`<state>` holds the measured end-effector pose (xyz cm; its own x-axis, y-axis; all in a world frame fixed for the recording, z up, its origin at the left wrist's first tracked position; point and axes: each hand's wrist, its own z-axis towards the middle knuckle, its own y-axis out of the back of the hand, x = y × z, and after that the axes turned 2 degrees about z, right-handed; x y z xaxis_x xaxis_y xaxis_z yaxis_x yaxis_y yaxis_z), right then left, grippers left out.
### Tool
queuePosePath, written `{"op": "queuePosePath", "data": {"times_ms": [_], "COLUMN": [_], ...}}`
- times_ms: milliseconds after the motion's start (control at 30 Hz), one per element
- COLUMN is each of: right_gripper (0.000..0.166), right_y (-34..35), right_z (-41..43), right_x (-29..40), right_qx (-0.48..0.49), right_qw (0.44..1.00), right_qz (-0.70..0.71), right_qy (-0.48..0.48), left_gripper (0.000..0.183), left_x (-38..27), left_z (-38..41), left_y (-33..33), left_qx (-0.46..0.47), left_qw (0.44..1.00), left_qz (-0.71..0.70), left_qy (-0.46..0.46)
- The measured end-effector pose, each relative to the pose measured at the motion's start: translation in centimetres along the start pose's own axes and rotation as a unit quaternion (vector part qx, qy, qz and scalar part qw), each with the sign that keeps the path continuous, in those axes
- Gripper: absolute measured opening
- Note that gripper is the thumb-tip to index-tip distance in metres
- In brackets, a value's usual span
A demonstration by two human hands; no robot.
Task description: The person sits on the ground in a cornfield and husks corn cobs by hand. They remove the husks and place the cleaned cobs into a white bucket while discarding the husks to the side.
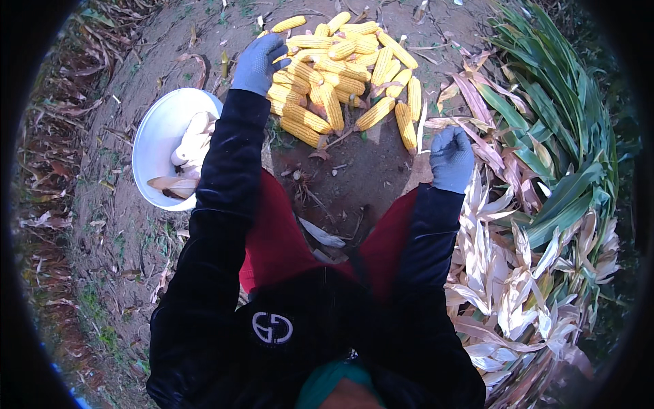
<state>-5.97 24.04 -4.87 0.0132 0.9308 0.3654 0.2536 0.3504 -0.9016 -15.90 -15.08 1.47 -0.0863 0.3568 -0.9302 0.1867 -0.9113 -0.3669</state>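
A heap of husked yellow corn cobs (340, 66) lies on the bare soil ahead of me. At the heap's left edge is my left hand (260, 62), in a grey knit glove; its fingers reach towards the cobs, and whether they touch or hold one cannot be told. My right hand (452, 157), gloved alike, has its fingers curled beside the dry husks, right of the nearest cobs; its palm is hidden. A white plastic bucket (153, 148) stands left of my left forearm, with pale unhusked ears (196, 138) inside, partly covered by my sleeve.
Dry corn husks (495, 271) are piled at my right side. Behind them lie long green corn leaves (572, 117). A cut stalk stub (224, 64) stands up from the soil left of my left hand. Dry leaf litter (56, 174) borders the far left.
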Motion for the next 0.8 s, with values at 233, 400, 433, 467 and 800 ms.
{"op": "queuePosePath", "data": {"times_ms": [233,400,433,467,800], "right_gripper": [0.017,0.017,0.016,0.016,0.015], "right_y": [1.1,1.7,1.5,1.2,-2.1], "right_z": [-0.5,0.6,0.8,1.0,0.9], "right_x": [0.7,-1.0,-1.9,-2.1,-8.4], "right_qx": [0.067,0.072,0.062,0.068,0.027], "right_qw": [0.997,0.995,0.994,0.992,0.974], "right_qz": [-0.028,-0.049,-0.055,-0.057,-0.204], "right_qy": [-0.027,-0.056,-0.066,-0.089,-0.093], "left_gripper": [0.026,0.036,0.041,0.042,0.03], "left_x": [-7.0,-5.8,-4.6,-3.6,0.3], "left_z": [-6.5,-10.4,-10.5,-9.9,-8.2], "left_y": [19.6,30.6,32.9,31.8,35.1], "left_qx": [-0.179,-0.264,-0.218,-0.117,-0.006], "left_qw": [0.978,0.81,0.749,0.746,0.373], "left_qz": [0.101,0.524,0.625,0.654,0.926], "left_qy": [-0.023,0.012,0.021,0.047,0.053]}}
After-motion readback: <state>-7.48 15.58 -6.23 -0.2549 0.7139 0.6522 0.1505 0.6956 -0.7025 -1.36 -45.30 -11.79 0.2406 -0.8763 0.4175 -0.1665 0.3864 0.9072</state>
